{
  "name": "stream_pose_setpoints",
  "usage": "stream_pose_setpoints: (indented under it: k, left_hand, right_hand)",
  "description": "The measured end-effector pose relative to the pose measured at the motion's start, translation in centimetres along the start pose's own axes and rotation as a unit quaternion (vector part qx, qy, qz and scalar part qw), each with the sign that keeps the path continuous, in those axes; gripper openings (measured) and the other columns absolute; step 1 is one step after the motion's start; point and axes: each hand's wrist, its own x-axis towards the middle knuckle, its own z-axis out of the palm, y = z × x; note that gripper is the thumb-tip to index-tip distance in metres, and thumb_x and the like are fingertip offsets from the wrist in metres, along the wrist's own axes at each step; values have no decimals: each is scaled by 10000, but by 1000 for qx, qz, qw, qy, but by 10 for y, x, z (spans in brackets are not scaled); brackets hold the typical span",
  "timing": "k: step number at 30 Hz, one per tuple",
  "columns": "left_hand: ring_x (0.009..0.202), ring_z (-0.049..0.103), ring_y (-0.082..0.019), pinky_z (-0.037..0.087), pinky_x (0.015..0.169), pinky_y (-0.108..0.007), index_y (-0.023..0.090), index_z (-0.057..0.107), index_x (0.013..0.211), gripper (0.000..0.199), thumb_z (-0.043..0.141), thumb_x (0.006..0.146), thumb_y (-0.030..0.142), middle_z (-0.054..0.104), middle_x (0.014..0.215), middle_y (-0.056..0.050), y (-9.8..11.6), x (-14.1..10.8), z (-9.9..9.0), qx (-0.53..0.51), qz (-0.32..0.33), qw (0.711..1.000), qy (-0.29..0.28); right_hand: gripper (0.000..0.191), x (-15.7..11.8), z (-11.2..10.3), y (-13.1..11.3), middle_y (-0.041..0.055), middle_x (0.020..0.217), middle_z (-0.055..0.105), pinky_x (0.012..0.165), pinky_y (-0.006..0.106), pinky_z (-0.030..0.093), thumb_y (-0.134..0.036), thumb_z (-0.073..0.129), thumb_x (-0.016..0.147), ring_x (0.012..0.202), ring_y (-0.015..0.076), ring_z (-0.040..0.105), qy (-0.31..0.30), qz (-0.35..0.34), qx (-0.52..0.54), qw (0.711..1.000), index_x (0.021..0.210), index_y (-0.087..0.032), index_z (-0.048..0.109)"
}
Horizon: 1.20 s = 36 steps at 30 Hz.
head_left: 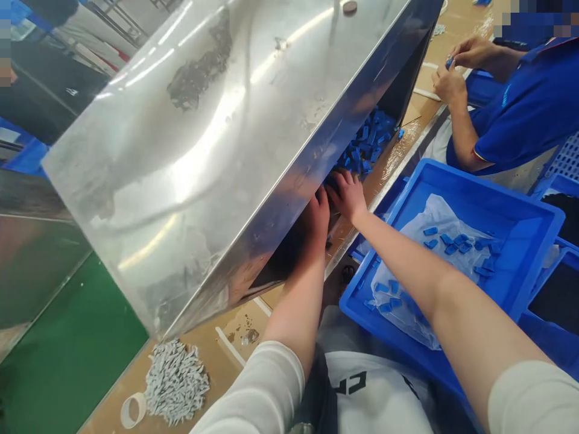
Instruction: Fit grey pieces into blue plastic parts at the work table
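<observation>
My left hand and my right hand reach side by side under the slanted lip of a big stainless steel hopper. Their fingertips go into the dark opening, so whether they hold anything is hidden. Just beyond them, a pile of small blue plastic parts lies inside the hopper's mouth on the brown table.
A blue bin at my right holds a clear bag with several blue parts. A heap of grey parts and a tape roll lie at the near table end. A co-worker's hands handle a blue part at the far right.
</observation>
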Motion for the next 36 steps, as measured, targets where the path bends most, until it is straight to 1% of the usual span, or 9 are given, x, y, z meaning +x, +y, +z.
stream_pose_setpoints:
  k: [7,17,21,23,25,28,31,33,36]
  left_hand:
    - [1555,303,-333,275,1267,-549,149,391,1577,558,417,1028,245,371,1648,-183,5,-6,26,217,47,973,-54]
    - [1583,201,-383,203,1282,-596,61,363,1575,678,493,998,392,215,1692,-250,1,-19,7,251,90,960,-83]
    - [1594,119,-411,167,1279,-627,38,255,1613,787,543,972,391,146,1702,-272,7,-14,6,217,107,969,-43]
    - [1598,99,-398,167,1274,-635,118,248,1630,778,558,969,387,140,1720,-213,12,-24,9,169,161,972,10]
    - [1565,238,-373,248,1257,-603,204,371,1583,664,569,963,334,271,1688,-164,18,-50,17,89,265,959,37]
    - [1399,501,-305,422,1166,-497,274,572,1409,467,586,943,243,533,1497,-119,29,-111,49,-35,422,901,-88]
    - [1401,498,-294,458,1139,-480,265,624,1334,368,564,971,243,549,1463,-122,43,-160,108,-40,413,863,-287]
    - [1427,462,-313,446,1152,-503,212,596,1365,388,560,986,290,496,1500,-167,55,-168,152,-25,337,886,-318]
    - [1410,460,-308,422,1173,-483,144,523,1438,499,586,975,318,486,1491,-197,82,-150,208,-20,280,910,-306]
  right_hand:
    - [496,32,-2,30,85,1630,408,1251,663,169,-293,458,1051,1484,387,325,-83,-139,-147,976,1541,-219,457]
    - [580,23,-14,37,109,1711,250,1286,548,219,-151,592,994,1585,318,218,-110,-162,-116,974,1554,-202,447]
    - [588,3,-31,29,108,1689,309,1294,532,175,-188,603,983,1583,310,205,-24,-181,-102,978,1545,-150,434]
    - [509,-34,-55,36,71,1665,365,1291,481,227,-203,513,1019,1569,245,261,56,-182,-89,978,1522,-164,451]
    - [400,-94,-89,56,65,1564,509,1232,443,364,-198,470,1023,1494,204,403,141,-128,-90,978,1412,-199,563]
    - [241,-202,-148,109,108,1161,712,1049,469,517,-214,496,991,1181,250,633,275,56,-172,944,1087,-214,717]
    - [290,-268,-207,177,175,1201,662,1017,501,514,-239,468,986,1172,304,610,261,225,-268,900,1063,-173,740]
    - [361,-271,-238,218,195,1322,609,1072,483,474,-213,417,997,1264,308,562,172,277,-305,895,1191,-149,715]
    - [431,-238,-267,263,227,1324,603,1032,434,477,-173,468,965,1230,315,584,-15,344,-333,878,1359,-107,631]
